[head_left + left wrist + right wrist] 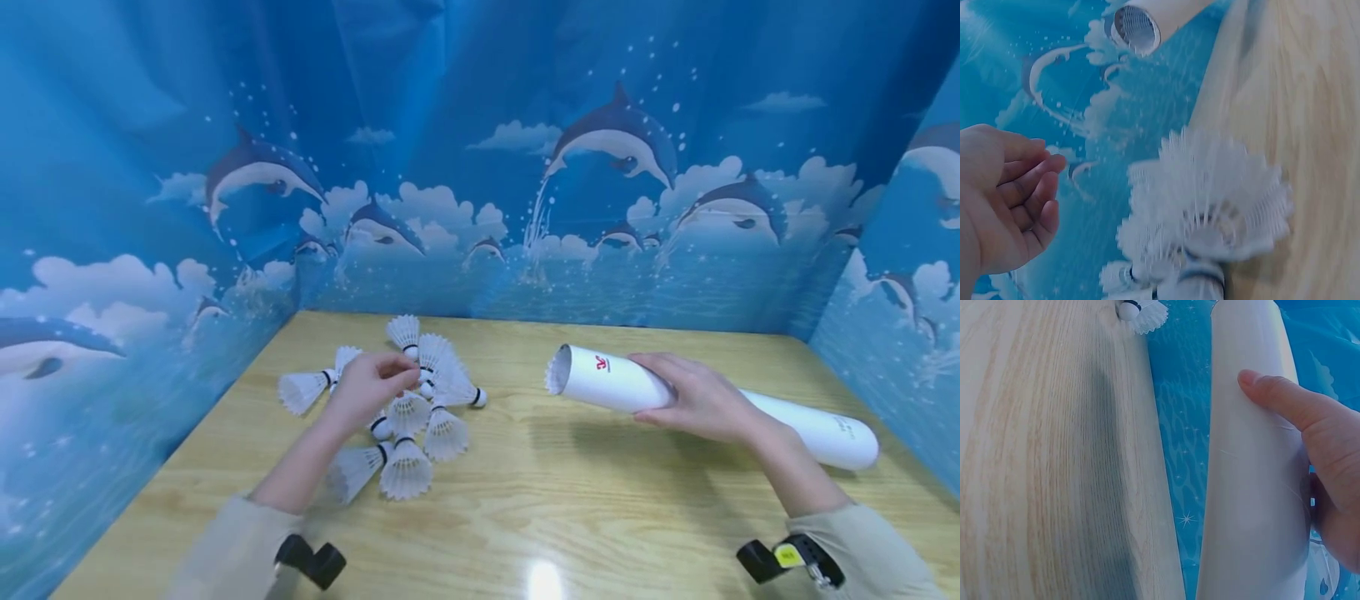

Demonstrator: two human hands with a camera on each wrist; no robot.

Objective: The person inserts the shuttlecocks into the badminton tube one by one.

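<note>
Head view: pale wood table (570, 492), walled on three sides by a blue backdrop (480, 167) printed with dolphins, clouds and sea. Left of centre, a pile of white shuttlecocks (408, 417), feathered skirts pointing various ways. Left hand (369, 385) over the near-left part of the pile, fingers curled down toward a shuttlecock at its tips; whether gripped or only touched, cannot tell here. To the right, a long white tube (720, 404), raised off the table, open end toward the pile, well apart from it, far end out to the right. Right hand (697, 398) wrapped over the tube's middle, fingers curled across the top. Beige sleeves and a black wrist mount on each forearm at the bottom edge.

Left wrist view: left hand (1004, 200) at the left edge, palm showing, fingers (1035, 165) loosely bent and holding nothing. Shuttlecocks (1210, 212) to its right, a clear gap between them and the fingertips. Tube's open mouth (1137, 28) at top, against the backdrop; wood grain on the right.

Right wrist view: tube (1254, 475) running top to bottom, close up. Right hand (1322, 456) gripping it from the right, thumb (1279, 394) laid across its front, fingers behind, hidden. Table (1041, 462) at left; one shuttlecock (1141, 312) at the top edge.
</note>
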